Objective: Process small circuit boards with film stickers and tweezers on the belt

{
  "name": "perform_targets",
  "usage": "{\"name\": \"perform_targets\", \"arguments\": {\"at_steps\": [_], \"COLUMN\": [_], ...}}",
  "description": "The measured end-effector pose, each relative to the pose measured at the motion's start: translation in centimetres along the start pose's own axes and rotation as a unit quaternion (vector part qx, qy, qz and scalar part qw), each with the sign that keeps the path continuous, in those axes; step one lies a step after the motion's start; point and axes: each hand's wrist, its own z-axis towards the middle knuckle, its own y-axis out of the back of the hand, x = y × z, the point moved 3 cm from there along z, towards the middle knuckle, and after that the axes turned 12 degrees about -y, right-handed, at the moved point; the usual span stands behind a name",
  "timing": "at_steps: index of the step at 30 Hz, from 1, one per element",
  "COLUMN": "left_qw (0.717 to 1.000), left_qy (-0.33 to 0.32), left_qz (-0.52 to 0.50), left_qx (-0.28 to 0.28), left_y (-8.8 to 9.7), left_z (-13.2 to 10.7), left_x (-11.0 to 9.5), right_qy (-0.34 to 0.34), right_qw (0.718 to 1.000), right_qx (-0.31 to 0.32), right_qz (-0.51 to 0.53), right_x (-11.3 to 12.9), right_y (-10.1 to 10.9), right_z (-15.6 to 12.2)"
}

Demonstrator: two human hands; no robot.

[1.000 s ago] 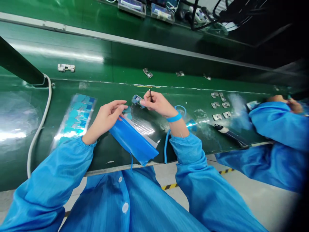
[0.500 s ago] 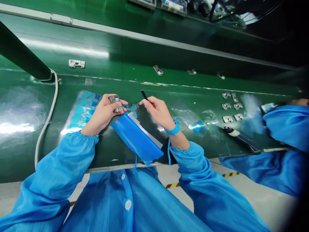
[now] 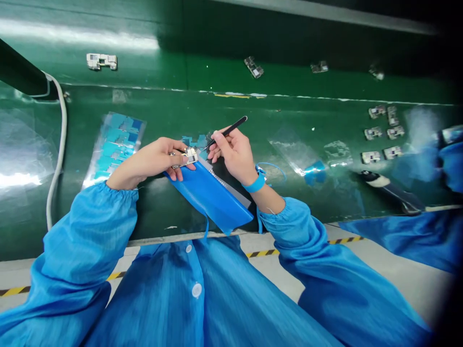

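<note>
Between the thumb and fingers of my left hand (image 3: 155, 159) is a small circuit board (image 3: 191, 154), held above the end of a blue sheet (image 3: 213, 195). My right hand (image 3: 237, 156) is closed on black tweezers (image 3: 231, 126), whose tips point down-left at the board; whether they touch it I cannot tell. Behind the board lies a piece of teal film (image 3: 197, 140) on the bench. A clear sheet of teal stickers (image 3: 117, 140) lies beyond my left forearm. On my right wrist is a blue wrist strap (image 3: 256, 182).
Single boards lie along the raised back ledge, one of them a board (image 3: 102, 61) at left. Several more boards (image 3: 372, 133) stand grouped at right, near a black handheld tool (image 3: 392, 191). A white cable (image 3: 62, 125) runs down the left. A co-worker's blue sleeve (image 3: 412, 236) reaches in at right.
The board in my left hand has moved right and turned, closer to my right hand. The tweezers have swung to slant up-right with their tips at the board. The camera view has shifted.
</note>
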Motion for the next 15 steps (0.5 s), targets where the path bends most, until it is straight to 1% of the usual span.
{"name": "perform_targets", "arguments": {"at_steps": [2, 6, 15], "left_qw": [1.0, 1.0, 0.999], "left_qy": [0.0, -0.002, 0.006], "left_qz": [0.008, 0.025, 0.017], "left_qx": [0.0, -0.005, -0.032], "left_y": [0.03, 0.08, -0.27], "left_z": [0.13, 0.26, 0.18], "left_x": [0.19, 0.34, -0.16], "right_qy": [0.011, 0.021, 0.008], "right_qw": [1.0, 1.0, 1.0], "right_qx": [-0.008, -0.002, 0.009], "right_qz": [-0.013, -0.023, -0.023], "right_x": [-0.19, -0.24, -0.32], "right_y": [0.02, -0.03, -0.11], "right_z": [-0.09, -0.06, 0.2]}}
